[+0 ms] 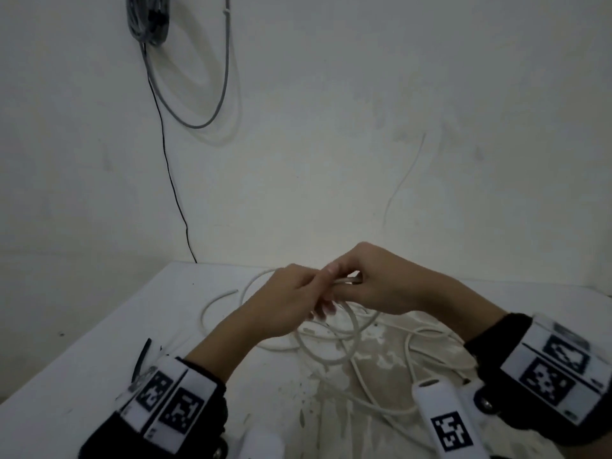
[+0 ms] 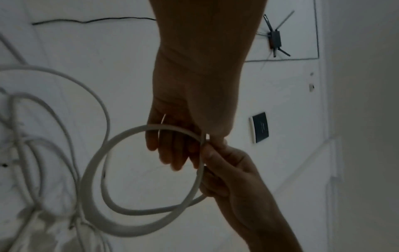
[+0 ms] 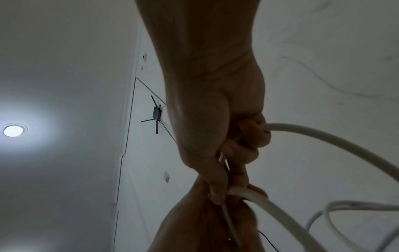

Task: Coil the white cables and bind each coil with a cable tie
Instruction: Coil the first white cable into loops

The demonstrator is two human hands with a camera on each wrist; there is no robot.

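A grey cable bundle (image 1: pixel 145 21) hung on the wall at eleven o'clock, with a thin black wire (image 1: pixel 165 150) dropping from it to the table's (image 1: pixel 82 326) back edge. A dark router (image 2: pixel 274 38) with antennas sat on another wall, and a round ceiling light (image 3: pixel 13 131) glowed. Black-handled pliers (image 1: pixel 140 362) lay at eight o'clock, partly hidden by the left wrist band. The tabletop was white and worn, with flaked patches toward six o'clock. No containers showed. Loose white cables (image 1: pixel 381 385) sprawled there in smooth, round loops. Above the table's middle, the right hand (image 1: pixel 381 279) had its fingers curled round a coil (image 2: pixel 140 179) of two or so turns. The left hand (image 1: pixel 284 303) met it at the same spot, fingers partly bent and thumb pressed against the cable; a thin pale strip (image 2: pixel 162 121) crossed its fingers.
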